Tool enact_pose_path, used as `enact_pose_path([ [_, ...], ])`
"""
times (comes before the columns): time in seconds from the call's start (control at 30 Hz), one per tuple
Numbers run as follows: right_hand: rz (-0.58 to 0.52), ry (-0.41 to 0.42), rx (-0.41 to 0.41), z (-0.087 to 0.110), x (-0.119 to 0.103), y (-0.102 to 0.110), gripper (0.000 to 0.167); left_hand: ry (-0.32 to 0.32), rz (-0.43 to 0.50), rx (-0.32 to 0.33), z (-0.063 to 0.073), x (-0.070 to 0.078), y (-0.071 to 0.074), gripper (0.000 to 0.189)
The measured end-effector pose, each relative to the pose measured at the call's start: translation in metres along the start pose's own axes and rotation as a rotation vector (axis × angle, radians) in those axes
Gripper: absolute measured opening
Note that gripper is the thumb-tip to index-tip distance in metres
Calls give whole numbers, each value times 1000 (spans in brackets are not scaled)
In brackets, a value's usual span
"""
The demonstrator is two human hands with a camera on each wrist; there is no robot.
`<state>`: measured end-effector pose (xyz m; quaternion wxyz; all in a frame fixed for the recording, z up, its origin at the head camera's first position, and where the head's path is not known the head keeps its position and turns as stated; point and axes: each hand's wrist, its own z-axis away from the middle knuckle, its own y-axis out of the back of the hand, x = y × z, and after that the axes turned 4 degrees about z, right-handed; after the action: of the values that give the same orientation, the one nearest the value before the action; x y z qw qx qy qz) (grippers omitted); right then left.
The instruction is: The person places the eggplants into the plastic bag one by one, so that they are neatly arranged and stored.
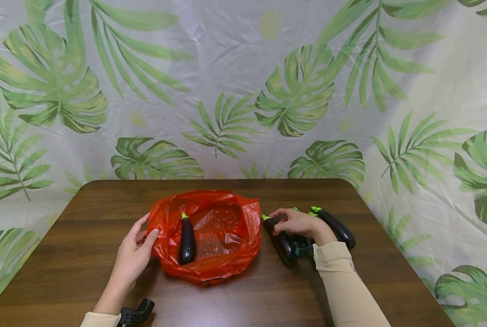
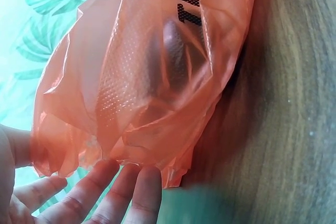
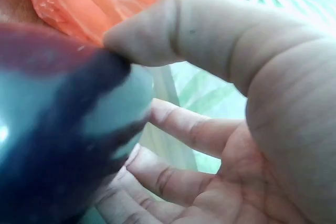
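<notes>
An open red plastic bag [image 1: 215,276] sits on the table with one eggplant [image 1: 187,243] inside, which shows dimly through the film in the left wrist view. My left hand [image 1: 134,254] holds the bag's left rim, thumb on the edge and fingers along the outer side. To the right of the bag, my right hand [image 1: 298,224] grips a dark glossy eggplant [image 1: 283,247] between thumb and fingers. In the right wrist view, this eggplant [image 3: 58,129] fills the left side. Another eggplant [image 1: 336,227] lies right of that hand; further green stems peek out behind the hand, their bodies mostly hidden.
The brown wooden table [image 1: 243,309] ends at a back edge close behind the bag. A leaf-patterned cloth [image 1: 227,68] hangs behind and beside it. Each wrist wears a dark strap; a black mount [image 1: 137,312] juts from the left one.
</notes>
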<state>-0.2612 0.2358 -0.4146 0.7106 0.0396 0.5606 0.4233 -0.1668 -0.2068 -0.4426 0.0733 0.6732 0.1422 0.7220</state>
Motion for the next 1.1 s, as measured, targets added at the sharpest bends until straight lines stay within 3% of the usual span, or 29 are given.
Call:
enact_pose_path([
  [0.3, -106, 46, 43, 13, 1, 9, 60, -3, 6, -1, 0, -1, 0, 65],
  [0.6, -191, 84, 172, 27, -3, 15, 57, -6, 6, -3, 0, -1, -1, 66],
  [0.83, -254, 103, 263, 43, -18, 20, 61, -9, 5, 2, -1, 0, -1, 65],
  [1.1, -222, 136, 342, 59, -44, 22, 62, -10, 1, -2, 1, 0, -1, 65],
])
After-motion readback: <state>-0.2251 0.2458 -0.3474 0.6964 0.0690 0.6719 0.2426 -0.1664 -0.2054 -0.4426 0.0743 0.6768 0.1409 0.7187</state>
